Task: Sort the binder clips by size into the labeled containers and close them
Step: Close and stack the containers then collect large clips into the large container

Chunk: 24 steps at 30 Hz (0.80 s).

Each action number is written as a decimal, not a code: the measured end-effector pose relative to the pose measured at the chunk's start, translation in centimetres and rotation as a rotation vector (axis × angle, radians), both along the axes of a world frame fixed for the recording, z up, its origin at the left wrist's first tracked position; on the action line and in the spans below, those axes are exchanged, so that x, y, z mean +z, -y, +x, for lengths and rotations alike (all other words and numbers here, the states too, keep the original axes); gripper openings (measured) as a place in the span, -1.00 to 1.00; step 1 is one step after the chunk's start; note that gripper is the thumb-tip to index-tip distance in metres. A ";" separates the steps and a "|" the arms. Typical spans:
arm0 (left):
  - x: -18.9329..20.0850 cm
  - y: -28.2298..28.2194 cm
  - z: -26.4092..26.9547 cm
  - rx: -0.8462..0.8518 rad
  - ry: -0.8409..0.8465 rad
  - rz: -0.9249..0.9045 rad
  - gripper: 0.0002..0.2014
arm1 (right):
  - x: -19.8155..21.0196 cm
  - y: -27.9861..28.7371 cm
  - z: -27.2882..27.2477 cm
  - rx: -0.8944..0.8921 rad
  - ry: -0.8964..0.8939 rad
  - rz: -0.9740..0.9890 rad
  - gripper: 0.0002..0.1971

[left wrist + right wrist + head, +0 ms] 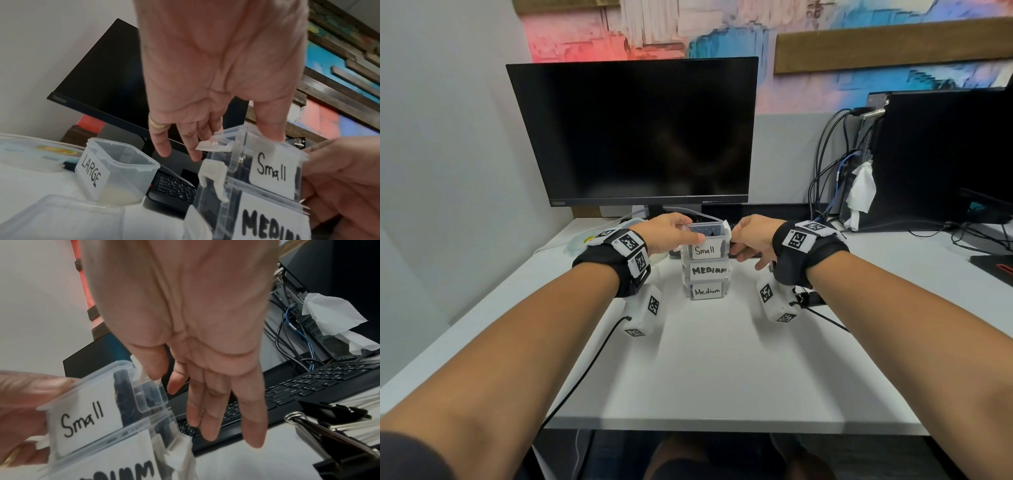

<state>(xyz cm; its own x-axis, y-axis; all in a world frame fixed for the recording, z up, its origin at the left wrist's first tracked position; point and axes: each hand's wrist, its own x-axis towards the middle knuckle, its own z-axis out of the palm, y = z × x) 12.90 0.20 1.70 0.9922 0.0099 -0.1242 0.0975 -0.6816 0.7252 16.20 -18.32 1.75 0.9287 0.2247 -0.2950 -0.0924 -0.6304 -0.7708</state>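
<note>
The head view looks forward and down from above both forearms, over the white counter (722,370) toward a dark monitor (633,133) at the wall, taking in the whole stack of containers (707,270). The left wrist view sits close under the left hand (218,68), looking along the palm and up toward the monitor. The right wrist view sits equally close under the right hand (185,313), facing the keyboard (298,386) and computer tower. All three views share the "Small" container (86,415) atop the stack; both wrist views show the opposite hand at its side.
</note>
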 end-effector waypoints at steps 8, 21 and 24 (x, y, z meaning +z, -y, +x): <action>-0.1 -0.1 0.3 -0.010 -0.006 0.003 -0.31 | -1.0 -0.6 0.3 -0.016 -0.183 0.043 -0.57; 0.0 -0.1 0.3 -0.010 0.003 0.012 -0.33 | -1.1 -0.1 0.6 -0.082 -0.089 0.094 -0.80; 0.0 -0.1 0.2 -0.010 0.001 0.019 -0.34 | -0.7 -0.1 0.6 -0.084 -0.070 0.112 -0.77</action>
